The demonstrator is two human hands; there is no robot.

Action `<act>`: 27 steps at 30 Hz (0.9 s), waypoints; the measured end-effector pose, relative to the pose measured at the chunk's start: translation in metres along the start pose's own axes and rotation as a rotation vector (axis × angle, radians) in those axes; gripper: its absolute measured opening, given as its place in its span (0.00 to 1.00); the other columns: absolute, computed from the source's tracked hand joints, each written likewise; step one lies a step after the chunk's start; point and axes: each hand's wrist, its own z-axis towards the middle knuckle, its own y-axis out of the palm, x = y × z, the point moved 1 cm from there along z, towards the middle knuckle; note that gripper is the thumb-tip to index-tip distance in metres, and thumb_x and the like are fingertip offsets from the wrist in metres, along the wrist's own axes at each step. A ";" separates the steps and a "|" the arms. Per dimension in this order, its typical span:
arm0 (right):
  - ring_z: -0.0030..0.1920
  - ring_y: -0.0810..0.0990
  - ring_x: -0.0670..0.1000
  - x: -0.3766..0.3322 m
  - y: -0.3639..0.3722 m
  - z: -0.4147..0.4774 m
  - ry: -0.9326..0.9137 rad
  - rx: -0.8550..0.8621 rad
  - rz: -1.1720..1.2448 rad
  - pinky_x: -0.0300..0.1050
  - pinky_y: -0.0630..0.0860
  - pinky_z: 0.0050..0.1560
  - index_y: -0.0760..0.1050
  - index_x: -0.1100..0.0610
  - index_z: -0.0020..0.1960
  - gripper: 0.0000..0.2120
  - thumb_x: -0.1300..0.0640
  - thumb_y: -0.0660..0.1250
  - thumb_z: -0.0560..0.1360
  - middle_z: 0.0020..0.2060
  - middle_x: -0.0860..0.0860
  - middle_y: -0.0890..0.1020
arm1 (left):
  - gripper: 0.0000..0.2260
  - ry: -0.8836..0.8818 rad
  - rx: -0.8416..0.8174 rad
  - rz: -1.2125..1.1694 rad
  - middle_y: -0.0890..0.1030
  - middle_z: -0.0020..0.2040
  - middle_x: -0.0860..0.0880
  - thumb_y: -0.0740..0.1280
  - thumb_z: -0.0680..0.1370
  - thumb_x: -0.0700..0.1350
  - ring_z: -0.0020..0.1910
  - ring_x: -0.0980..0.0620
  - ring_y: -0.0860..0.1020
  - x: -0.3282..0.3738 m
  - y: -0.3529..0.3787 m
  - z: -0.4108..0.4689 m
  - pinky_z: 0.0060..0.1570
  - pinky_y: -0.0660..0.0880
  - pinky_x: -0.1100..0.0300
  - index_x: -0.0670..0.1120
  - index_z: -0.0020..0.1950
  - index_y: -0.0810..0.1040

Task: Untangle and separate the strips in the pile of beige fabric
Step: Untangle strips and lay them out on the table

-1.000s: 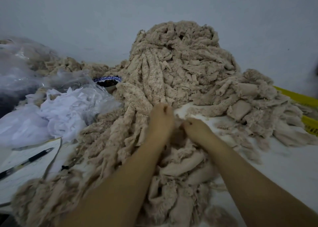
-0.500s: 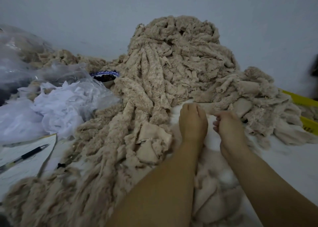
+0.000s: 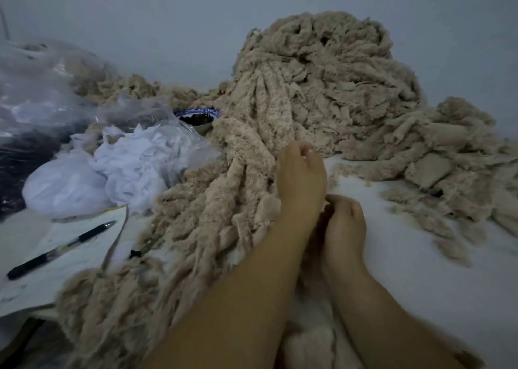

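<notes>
A tall pile of tangled beige fabric strips (image 3: 322, 88) stands at the back, against the wall. A long bundle of strips (image 3: 218, 214) runs from it toward me on the left. My left hand (image 3: 301, 181) lies at the bundle's right edge, and its fingertips curl into the strips at the foot of the pile. My right hand (image 3: 344, 223) is closer to me, beside my left wrist. Its fingers curl on beige fabric (image 3: 308, 338) that runs down between my forearms; the grip itself is in shadow.
Clear plastic bags (image 3: 42, 88) and crumpled white fabric (image 3: 126, 167) lie at the left. A black pen (image 3: 61, 249) rests on paper (image 3: 92, 254). A blue-rimmed bowl (image 3: 197, 118) sits behind the white fabric. Loose beige strips (image 3: 448, 172) spread over the white surface (image 3: 420, 270) at the right.
My left hand has reached forward to the foot of the pile and curled its fingers. My right hand has drawn back toward me and closed beside the left wrist.
</notes>
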 end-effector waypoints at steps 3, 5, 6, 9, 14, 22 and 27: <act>0.39 0.77 0.50 -0.005 -0.010 -0.026 0.012 0.019 -0.069 0.48 0.75 0.41 0.77 0.50 0.47 0.11 0.57 0.57 0.81 0.40 0.50 0.78 | 0.14 -0.070 0.019 0.205 0.72 0.65 0.45 0.60 0.80 0.44 0.65 0.46 0.70 -0.011 -0.009 0.027 0.65 0.68 0.47 0.44 0.66 0.73; 0.39 0.76 0.48 -0.016 -0.010 -0.020 -0.017 0.033 -0.010 0.44 0.73 0.41 0.75 0.51 0.46 0.09 0.58 0.58 0.81 0.41 0.49 0.76 | 0.15 -0.118 0.177 0.262 0.73 0.66 0.45 0.60 0.80 0.43 0.67 0.46 0.69 -0.028 -0.019 0.019 0.67 0.65 0.51 0.45 0.66 0.74; 0.38 0.75 0.47 -0.022 -0.007 -0.014 -0.002 0.000 -0.001 0.42 0.72 0.40 0.74 0.51 0.46 0.07 0.58 0.59 0.80 0.40 0.49 0.76 | 0.14 -0.143 0.267 0.259 0.74 0.66 0.45 0.60 0.80 0.42 0.67 0.46 0.69 -0.038 -0.026 0.010 0.65 0.65 0.53 0.45 0.65 0.75; 0.38 0.74 0.49 -0.028 0.017 0.007 0.056 -0.266 -0.222 0.44 0.74 0.42 0.72 0.54 0.46 0.05 0.57 0.60 0.81 0.38 0.50 0.75 | 0.14 -0.275 0.382 0.135 0.70 0.68 0.42 0.60 0.80 0.42 0.68 0.44 0.67 -0.060 -0.042 0.001 0.62 0.65 0.55 0.42 0.66 0.73; 0.56 0.75 0.58 0.004 0.037 0.006 -0.476 -0.582 -1.268 0.49 0.68 0.57 0.73 0.57 0.49 0.13 0.52 0.53 0.84 0.54 0.57 0.79 | 0.12 -0.254 0.078 0.293 0.78 0.58 0.42 0.60 0.81 0.44 0.52 0.44 0.76 -0.070 -0.048 0.009 0.48 0.71 0.58 0.40 0.60 0.75; 0.42 0.73 0.55 -0.028 -0.004 0.023 -0.398 -0.621 -1.284 0.47 0.62 0.39 0.65 0.54 0.35 0.19 0.51 0.54 0.84 0.35 0.51 0.73 | 0.12 -0.824 -0.047 -0.884 0.85 0.49 0.44 0.65 0.81 0.48 0.46 0.46 0.83 -0.052 -0.079 0.033 0.43 0.79 0.51 0.43 0.59 0.82; 0.30 0.67 0.47 -0.061 -0.031 0.034 -0.342 -0.614 -1.116 0.39 0.61 0.30 0.62 0.55 0.35 0.22 0.44 0.56 0.83 0.31 0.52 0.68 | 0.11 -0.869 -0.068 -0.949 0.82 0.54 0.43 0.65 0.81 0.45 0.61 0.44 0.78 -0.036 -0.082 0.044 0.53 0.76 0.46 0.42 0.60 0.80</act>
